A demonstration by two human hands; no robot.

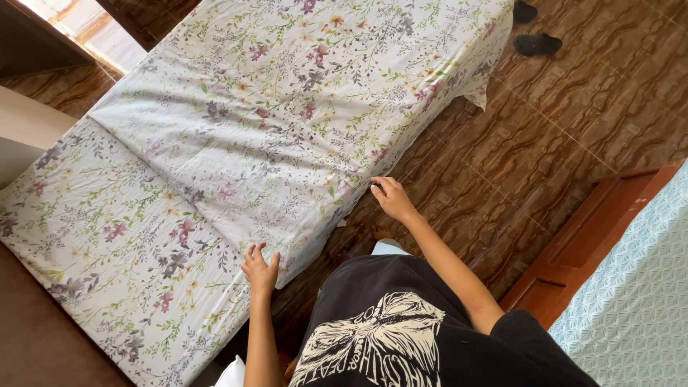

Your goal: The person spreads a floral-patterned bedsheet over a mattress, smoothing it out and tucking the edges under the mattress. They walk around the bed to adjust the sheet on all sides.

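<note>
With both hands spread flat and gripping nothing, the left hand resting on the floral bedsheet at the mattress's near edge and the right hand at its side hem, smoothing works best pressing outward evenly.

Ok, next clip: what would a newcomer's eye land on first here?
The floral sheet spread over the bed fills the upper left, with a folded layer lying across it. Both hands rest at its near edge: the left hand flat on the sheet, the right hand at the edge by the brown tiled floor.
</note>
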